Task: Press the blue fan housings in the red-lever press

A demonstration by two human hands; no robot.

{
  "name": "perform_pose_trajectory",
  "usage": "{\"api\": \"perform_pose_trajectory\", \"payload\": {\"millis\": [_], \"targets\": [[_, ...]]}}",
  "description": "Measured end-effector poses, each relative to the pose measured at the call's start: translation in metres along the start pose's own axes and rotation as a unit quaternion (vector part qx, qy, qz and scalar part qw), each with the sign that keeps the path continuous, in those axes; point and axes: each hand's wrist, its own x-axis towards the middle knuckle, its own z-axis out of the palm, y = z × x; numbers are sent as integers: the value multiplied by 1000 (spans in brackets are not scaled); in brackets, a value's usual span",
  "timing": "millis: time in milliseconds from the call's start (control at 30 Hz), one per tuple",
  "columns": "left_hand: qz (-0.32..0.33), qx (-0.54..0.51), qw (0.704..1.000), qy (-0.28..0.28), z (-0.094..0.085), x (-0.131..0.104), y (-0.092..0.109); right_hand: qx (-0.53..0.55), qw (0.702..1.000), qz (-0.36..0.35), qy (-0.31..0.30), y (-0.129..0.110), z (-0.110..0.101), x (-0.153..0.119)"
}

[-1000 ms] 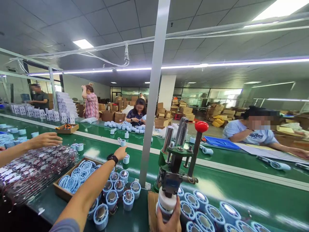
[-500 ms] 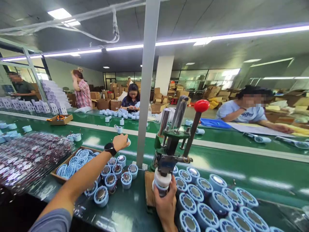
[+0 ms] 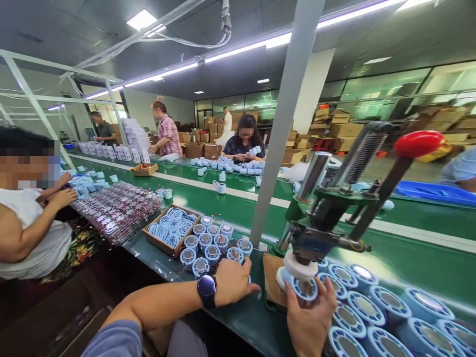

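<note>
Beside the lever press (image 3: 316, 238), a grey post (image 3: 282, 124) hides some green belt (image 3: 219, 210).

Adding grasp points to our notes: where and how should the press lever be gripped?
Likely by the red knob, coming from above right in the picture: it's the rounded, free upper end of the tilted lever, standing right of the spring.

On my feed, a strip light (image 3: 243, 50) crosses the dark ceiling (image 3: 260, 20); glass panes (image 3: 386, 87) stand beyond stacked boxes (image 3: 347, 130).
</note>
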Motion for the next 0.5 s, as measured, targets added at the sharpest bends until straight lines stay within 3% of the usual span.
{"api": "perform_pose_trajectory", "payload": {"millis": [133,267,400,500], "targets": [[-60,-32,994,82,-17,-7,-29,-31,999,16,-2,-9,-2,12],[-198,-7,972,130,-38,-17,-107,-58,998,28,-9,-20,-3,16],[-349,38,926,138,-48,-40,-196,-90,994,9,-55,-16,-24,-19],[-399,39,909,113,-43,-60,-230,-84,992,-19,-88,-9,-54,-58]]}}
